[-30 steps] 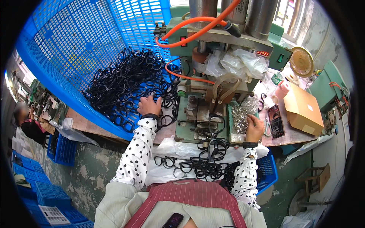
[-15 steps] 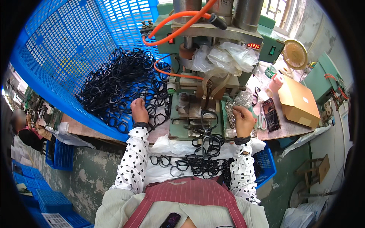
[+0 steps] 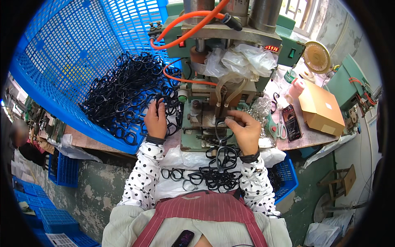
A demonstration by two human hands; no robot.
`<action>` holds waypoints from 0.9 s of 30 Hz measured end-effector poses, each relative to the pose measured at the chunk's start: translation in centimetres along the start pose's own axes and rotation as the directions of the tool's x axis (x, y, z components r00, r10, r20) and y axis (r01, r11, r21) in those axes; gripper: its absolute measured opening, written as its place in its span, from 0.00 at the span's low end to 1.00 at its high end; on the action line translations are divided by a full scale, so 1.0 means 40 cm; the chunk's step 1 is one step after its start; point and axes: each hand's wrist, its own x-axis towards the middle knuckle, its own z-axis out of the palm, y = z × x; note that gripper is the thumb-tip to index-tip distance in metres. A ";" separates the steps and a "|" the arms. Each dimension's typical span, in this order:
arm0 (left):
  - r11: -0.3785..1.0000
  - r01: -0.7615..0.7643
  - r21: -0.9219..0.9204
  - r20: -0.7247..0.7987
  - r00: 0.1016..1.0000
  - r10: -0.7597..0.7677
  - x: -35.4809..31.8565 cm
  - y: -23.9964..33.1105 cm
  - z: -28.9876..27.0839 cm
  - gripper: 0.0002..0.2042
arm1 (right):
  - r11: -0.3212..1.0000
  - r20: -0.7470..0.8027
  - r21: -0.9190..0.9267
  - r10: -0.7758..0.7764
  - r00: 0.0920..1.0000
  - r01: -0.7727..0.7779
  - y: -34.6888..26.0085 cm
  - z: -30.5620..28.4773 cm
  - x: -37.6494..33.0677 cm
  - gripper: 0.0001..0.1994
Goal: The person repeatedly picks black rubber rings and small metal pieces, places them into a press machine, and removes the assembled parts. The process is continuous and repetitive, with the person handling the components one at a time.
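My left hand (image 3: 156, 120) is closed at the near right edge of the heap of black eyeglass frames (image 3: 123, 88), with a dark frame part at its fingertips. My right hand (image 3: 246, 131) reaches to the green bench press (image 3: 193, 139), thumb and forefinger pinched together beside the fixture under the press head. What the pinch holds is too small to make out. A black eyeglass frame (image 3: 226, 142) hangs from the front of the fixture, just left of my right hand. More black frames (image 3: 214, 178) lie on white plastic in front of me.
A large blue basket (image 3: 49, 96) holds the heap at left. Small silvery metal parts (image 3: 260, 111) lie right of the press, near scissors (image 3: 282, 131), a phone (image 3: 291, 123) and a cardboard box (image 3: 323, 108). An orange hose (image 3: 185, 18) loops across the press top.
My right hand has moved left from the silvery parts to the press fixture. My left hand has shifted slightly right and turned its fingers upward beside the heap.
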 end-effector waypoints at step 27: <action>0.538 -0.666 -0.517 0.252 0.482 0.839 -0.127 0.241 0.074 0.20 | 0.323 -0.135 -0.937 0.023 0.991 -0.135 0.215 -0.264 0.009 0.07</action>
